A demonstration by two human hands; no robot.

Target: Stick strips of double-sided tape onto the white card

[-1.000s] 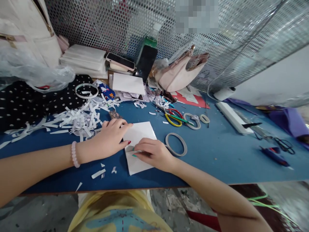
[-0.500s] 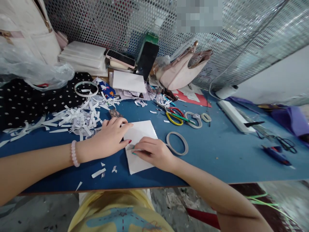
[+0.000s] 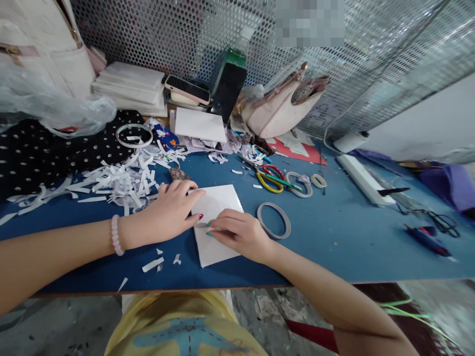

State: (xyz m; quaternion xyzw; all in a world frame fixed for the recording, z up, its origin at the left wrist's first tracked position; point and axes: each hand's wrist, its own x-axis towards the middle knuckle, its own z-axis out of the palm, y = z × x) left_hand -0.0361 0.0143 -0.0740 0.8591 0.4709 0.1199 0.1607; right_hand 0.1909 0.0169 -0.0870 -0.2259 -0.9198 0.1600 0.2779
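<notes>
A white rectangular board (image 3: 218, 249) lies on the blue table at a slant. My left hand (image 3: 170, 210) rests over its left edge, thumb and index finger spread apart, their tips on the board. My right hand (image 3: 243, 235) is closed in a pinch over the board's middle, with a thin pale strip between thumb and fingers; most of the strip is hidden. Just right of this hand a roll of tape (image 3: 273, 237) lies flat. Beyond my left fingertips sits a small patterned brownish thing (image 3: 178, 174).
Paper scraps (image 3: 128, 183) are heaped on the left. Scissors (image 3: 270, 183) and small tape rolls (image 3: 318, 181) lie behind the board. At the back stand a stack of white boards (image 3: 128, 81), phones and a pink handbag (image 3: 276, 116). A blue cutter (image 3: 426, 240) lies far right.
The view has shifted slightly. Both hands keep nearly the same place on the board; the right hand's pinching fingertips have moved very slightly.
</notes>
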